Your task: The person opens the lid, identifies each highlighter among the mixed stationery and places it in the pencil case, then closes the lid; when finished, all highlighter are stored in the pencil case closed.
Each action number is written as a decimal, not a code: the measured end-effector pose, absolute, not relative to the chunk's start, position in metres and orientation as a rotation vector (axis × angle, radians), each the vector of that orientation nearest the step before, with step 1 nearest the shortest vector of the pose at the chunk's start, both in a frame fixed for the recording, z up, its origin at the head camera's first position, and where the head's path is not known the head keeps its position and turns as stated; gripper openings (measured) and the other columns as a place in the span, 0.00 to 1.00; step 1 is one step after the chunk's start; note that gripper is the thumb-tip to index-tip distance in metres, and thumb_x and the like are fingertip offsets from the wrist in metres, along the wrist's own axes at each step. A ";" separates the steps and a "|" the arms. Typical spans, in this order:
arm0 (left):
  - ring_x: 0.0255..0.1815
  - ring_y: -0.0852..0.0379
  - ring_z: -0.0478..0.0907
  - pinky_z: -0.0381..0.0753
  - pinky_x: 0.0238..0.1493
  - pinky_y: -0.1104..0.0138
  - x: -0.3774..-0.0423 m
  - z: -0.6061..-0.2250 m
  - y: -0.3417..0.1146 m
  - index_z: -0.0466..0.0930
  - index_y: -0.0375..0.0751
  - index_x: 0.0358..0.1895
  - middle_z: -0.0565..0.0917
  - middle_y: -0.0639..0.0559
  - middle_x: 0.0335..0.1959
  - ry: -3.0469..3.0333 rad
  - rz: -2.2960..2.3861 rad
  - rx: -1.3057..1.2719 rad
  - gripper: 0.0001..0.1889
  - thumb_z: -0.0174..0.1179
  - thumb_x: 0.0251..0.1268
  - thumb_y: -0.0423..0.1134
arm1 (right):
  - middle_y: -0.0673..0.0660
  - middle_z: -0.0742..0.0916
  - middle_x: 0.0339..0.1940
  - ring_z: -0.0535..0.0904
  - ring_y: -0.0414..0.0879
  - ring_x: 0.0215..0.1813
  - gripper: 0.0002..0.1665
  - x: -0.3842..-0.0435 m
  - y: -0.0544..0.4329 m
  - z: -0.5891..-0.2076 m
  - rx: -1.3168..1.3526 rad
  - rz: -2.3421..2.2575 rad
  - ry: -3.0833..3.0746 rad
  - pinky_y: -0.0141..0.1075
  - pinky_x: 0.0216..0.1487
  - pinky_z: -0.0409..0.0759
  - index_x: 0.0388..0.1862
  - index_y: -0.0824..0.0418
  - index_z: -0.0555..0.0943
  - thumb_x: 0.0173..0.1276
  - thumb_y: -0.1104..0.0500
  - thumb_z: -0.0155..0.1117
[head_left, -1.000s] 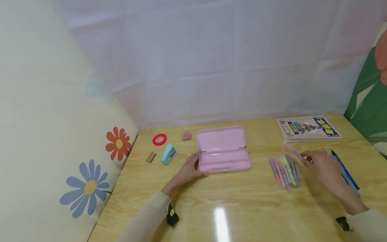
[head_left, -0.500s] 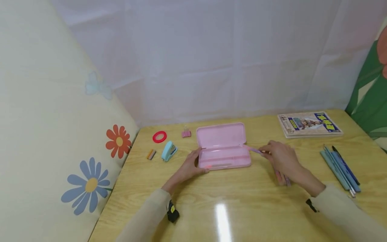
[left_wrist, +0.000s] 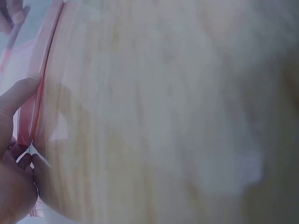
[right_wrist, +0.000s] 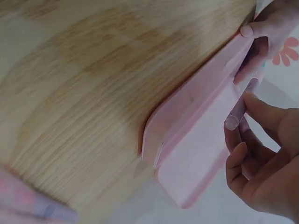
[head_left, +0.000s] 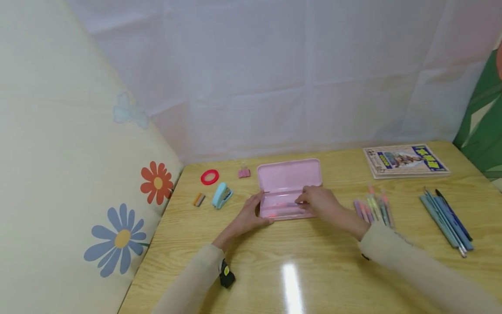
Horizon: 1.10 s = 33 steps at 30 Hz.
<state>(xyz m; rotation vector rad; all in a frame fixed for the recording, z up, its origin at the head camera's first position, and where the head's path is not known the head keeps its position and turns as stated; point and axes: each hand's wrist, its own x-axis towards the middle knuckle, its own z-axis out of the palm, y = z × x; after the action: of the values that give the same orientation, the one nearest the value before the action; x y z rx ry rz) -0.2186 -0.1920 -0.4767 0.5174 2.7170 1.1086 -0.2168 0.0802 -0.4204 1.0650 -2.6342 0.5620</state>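
Note:
A pink pencil case lies on the table with its lid raised. My left hand grips its left end, thumb on the front edge and fingers round the side. Between thumb and fingertips, my right hand pinches a slim purple marker over the case's tray. In the left wrist view the marker shows a pink end. A thin orange-tipped pen lies along the tray's front. The case's right end is partly hidden behind my right hand.
Several pastel markers lie right of the case, beyond them several blue pens. A book lies at the back right. On the left are a red tape ring, blue stapler, pink binder clip and small sticks.
My right hand has carried the purple marker leftward from beside the marker group to over the pencil case's tray. My left hand has stayed on the case's left end.

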 end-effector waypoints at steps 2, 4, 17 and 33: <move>0.73 0.44 0.51 0.55 0.71 0.50 -0.219 -0.477 -0.192 0.47 0.40 0.77 0.56 0.40 0.74 2.717 1.099 0.504 0.52 0.71 0.54 0.48 | 0.48 0.80 0.23 0.76 0.42 0.26 0.07 -0.219 0.072 -0.423 1.101 0.529 -2.615 0.32 0.24 0.73 0.32 0.54 0.89 0.53 0.63 0.74; 0.73 0.44 0.52 0.55 0.71 0.50 -0.219 -0.476 -0.192 0.47 0.41 0.77 0.56 0.40 0.74 2.719 1.096 0.497 0.52 0.71 0.54 0.48 | 0.48 0.79 0.22 0.75 0.43 0.25 0.07 -0.220 0.065 -0.425 1.136 0.508 -2.601 0.32 0.24 0.71 0.31 0.53 0.89 0.52 0.64 0.73; 0.74 0.47 0.51 0.54 0.71 0.52 -0.222 -0.473 -0.189 0.45 0.45 0.78 0.55 0.45 0.75 2.690 1.127 0.492 0.52 0.70 0.54 0.49 | 0.47 0.73 0.17 0.67 0.42 0.22 0.08 -0.226 0.049 -0.432 1.190 0.437 -2.614 0.32 0.23 0.67 0.20 0.55 0.84 0.55 0.66 0.69; 0.75 0.47 0.50 0.54 0.72 0.52 -0.218 -0.475 -0.192 0.46 0.44 0.77 0.54 0.44 0.76 2.707 1.094 0.459 0.52 0.70 0.54 0.49 | 0.51 0.77 0.26 0.72 0.45 0.28 0.06 -0.220 0.041 -0.437 1.196 0.294 -2.742 0.37 0.29 0.73 0.30 0.54 0.86 0.62 0.64 0.64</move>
<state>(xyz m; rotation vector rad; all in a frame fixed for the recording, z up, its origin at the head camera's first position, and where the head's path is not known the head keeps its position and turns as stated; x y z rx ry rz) -0.2182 -0.1922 -0.4750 0.4591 2.7069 1.0940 -0.2197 0.0406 -0.4371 1.1958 -2.7421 0.2936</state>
